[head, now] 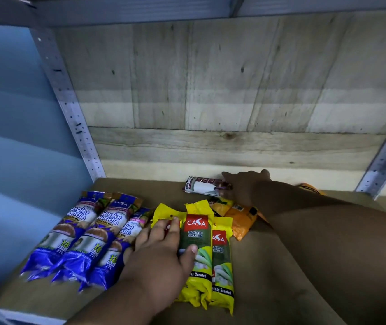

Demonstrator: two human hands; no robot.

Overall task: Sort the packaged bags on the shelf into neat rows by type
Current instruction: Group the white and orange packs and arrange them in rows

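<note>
A: Head view: yellow bags sit lower centre of the shelf, left hand lying flat on them; blue bags lined up lower left.

B: Right hand grips a maroon bag by the back wall. It could nudge the orange bag. Bare shelf lies lower right.

On the shelf, three blue bags lie side by side at the left. The left hand rests on the yellow bags. The right hand holds a white and maroon bag near the back, beside orange bags.
</note>
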